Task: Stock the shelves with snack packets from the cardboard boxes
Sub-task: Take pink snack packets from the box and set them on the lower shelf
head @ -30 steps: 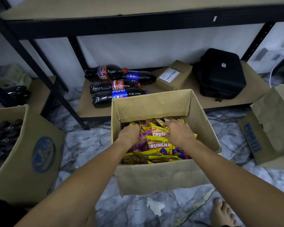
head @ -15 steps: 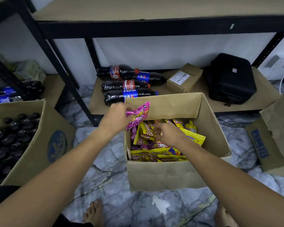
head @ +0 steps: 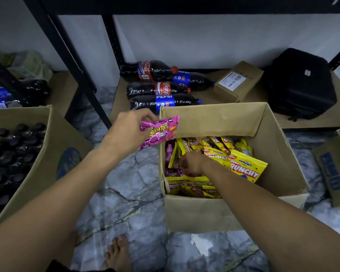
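my left hand [head: 126, 132] pinches a pink snack packet [head: 159, 132] by its end, holding it in the air over the left wall of the open cardboard box [head: 214, 214] on the marble floor [head: 130, 193]. my right hand [head: 192, 162] is down inside the box with its fingers curled among the yellow packets [head: 245, 167] and purple ones; i cannot tell whether it grips any. beyond the box, the low shelf [head: 259, 95] carries cola bottles [head: 161, 89], a small carton [head: 238, 81] and a black case [head: 300, 83].
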